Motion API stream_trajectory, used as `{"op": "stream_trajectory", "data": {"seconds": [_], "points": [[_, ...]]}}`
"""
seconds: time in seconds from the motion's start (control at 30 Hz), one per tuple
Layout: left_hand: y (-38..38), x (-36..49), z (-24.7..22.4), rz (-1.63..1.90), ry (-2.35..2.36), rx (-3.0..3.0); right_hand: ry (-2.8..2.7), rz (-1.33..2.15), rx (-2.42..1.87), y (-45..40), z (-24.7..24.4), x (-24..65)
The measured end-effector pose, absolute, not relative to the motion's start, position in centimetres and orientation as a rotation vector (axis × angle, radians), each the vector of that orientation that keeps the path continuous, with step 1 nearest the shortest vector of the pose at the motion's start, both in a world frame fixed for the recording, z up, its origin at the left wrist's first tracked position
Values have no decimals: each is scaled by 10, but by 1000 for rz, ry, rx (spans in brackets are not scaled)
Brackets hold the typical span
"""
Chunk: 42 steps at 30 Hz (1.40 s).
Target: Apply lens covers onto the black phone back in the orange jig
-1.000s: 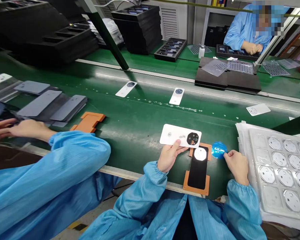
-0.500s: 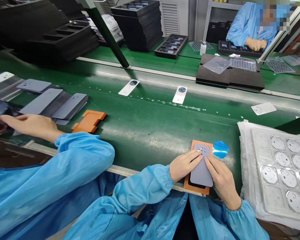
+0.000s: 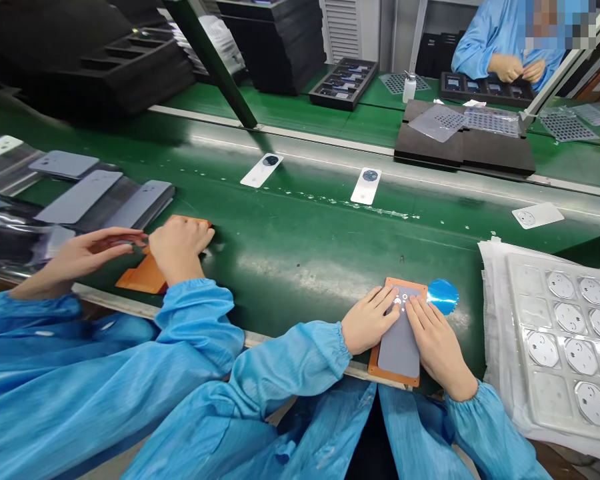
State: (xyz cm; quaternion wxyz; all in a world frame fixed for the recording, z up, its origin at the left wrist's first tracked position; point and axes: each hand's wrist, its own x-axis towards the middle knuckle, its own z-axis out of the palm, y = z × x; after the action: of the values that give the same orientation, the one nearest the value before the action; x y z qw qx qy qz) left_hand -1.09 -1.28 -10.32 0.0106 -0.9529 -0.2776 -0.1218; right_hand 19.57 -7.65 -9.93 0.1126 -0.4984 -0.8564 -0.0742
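A grey phone-shaped panel [image 3: 400, 343] with small holes near its top lies in an orange frame [image 3: 373, 369] at the bench's front edge. My left hand [image 3: 371, 319] rests on the panel's upper left part, its fingers stretched out. From the other side, my right hand [image 3: 436, 337] lies with extended fingers along the upper right edge. Both hands press flat, and neither is wrapped round anything. Just right of the frame's top is a round blue film [image 3: 443, 297].
A co-worker's hands [image 3: 180, 247] are over another orange fixture [image 3: 143, 277] at left, near stacked grey panels [image 3: 80, 197]. White panels [image 3: 366, 187] lie on the green belt. A clear tray [image 3: 545, 393] of round pieces stands at right. Another person sits across.
The grey panel has straightened and now sits within the orange frame. My fingers have flattened on its upper part. The co-worker's hands have moved right, onto the other orange fixture.
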Motion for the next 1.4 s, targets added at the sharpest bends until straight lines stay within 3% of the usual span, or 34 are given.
{"op": "stream_trajectory", "data": {"seconds": [0.8,0.9,1.03,1.13,1.4], "points": [[-27,-16,-87,-207,-883,-3147,-2362,-56,-1426,-99,-117,198],[-18,-21,-82,-524,-1104,-3347,-2178,134,-1308,-96,-114,201],[-19,-12,-60,-1630,-1730,-3320,-1393,732,-1139,-88,-97,198],[-34,7,-39,-2233,-1802,-3188,-842,1028,-939,-79,-88,194],[-50,36,-22,-2281,-1177,-2844,-856,1269,-880,-70,-91,192]]}}
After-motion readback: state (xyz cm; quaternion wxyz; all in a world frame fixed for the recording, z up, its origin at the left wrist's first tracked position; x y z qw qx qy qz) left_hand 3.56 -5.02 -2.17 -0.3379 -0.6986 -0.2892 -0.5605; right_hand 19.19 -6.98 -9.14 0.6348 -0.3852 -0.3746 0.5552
